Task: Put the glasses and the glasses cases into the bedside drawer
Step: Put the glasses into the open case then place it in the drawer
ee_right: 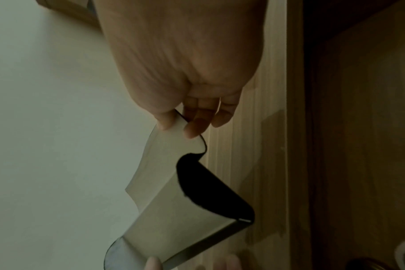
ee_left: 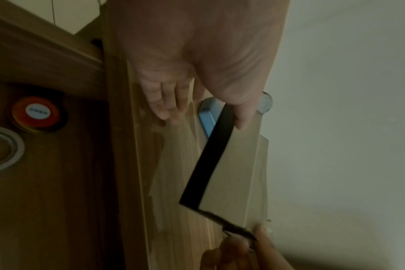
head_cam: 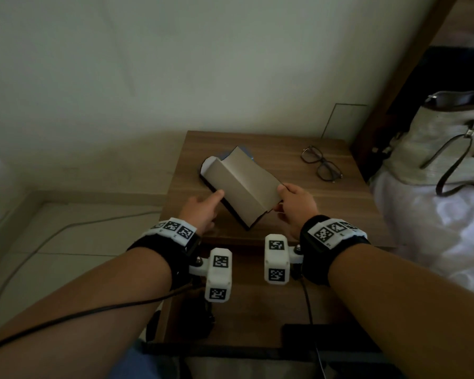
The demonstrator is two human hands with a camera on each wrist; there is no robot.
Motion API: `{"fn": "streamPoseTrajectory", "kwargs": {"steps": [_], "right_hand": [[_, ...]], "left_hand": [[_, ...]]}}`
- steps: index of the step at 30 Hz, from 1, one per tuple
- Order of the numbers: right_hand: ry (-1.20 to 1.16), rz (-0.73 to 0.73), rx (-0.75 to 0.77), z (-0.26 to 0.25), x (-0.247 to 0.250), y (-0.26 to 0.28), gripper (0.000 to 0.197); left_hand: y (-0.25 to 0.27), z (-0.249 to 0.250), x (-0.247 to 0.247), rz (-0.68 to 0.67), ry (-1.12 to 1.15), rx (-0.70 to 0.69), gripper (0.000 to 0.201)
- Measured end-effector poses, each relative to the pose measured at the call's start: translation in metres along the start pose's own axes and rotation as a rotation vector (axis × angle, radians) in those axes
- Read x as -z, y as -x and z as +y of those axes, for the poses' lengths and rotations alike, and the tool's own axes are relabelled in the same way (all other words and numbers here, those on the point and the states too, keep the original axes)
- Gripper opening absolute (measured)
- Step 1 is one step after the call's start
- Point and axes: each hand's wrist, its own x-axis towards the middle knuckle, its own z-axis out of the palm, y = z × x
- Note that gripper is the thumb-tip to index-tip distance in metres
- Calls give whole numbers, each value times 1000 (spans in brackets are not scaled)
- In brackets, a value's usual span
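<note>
On the bedside table (head_cam: 271, 149), near its middle, the right hand (head_cam: 296, 206) pinches the flap of the unfolded glasses case (head_cam: 241, 184). The left hand (head_cam: 203, 212) steadies its edge with straight fingers. The glasses (head_cam: 322, 166) lie far right. I think it is best to fold the flap slowly along its creases.

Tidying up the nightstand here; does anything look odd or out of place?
The glasses case is splayed open, pinched by the right hand, touched by the left hand, while the glasses lie loose on the bedside table.
</note>
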Motion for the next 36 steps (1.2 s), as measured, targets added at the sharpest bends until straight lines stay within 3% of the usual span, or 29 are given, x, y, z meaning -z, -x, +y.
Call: {"fn": "streamPoseTrajectory", "kwargs": {"steps": [4, 9, 17, 24, 31, 36], "right_hand": [[-85, 31, -31, 0, 22, 0, 29], [-98, 48, -34, 3, 46, -3, 29], [-113, 70, -86, 8, 71, -26, 24], [-30, 75, -51, 21, 77, -47, 11], [102, 286, 59, 15, 102, -87, 36], [186, 377, 81, 10, 121, -113, 20]], "left_hand": [[11, 1, -36, -176, 87, -14, 67], [14, 1, -74, -282, 315, -41, 53], [-3, 8, -106, -244, 379, -46, 53], [-19, 12, -119, -120, 316, -48, 52], [-37, 14, -126, -78, 217, -36, 56], [-50, 16, -127, -150, 199, -58, 53]]}}
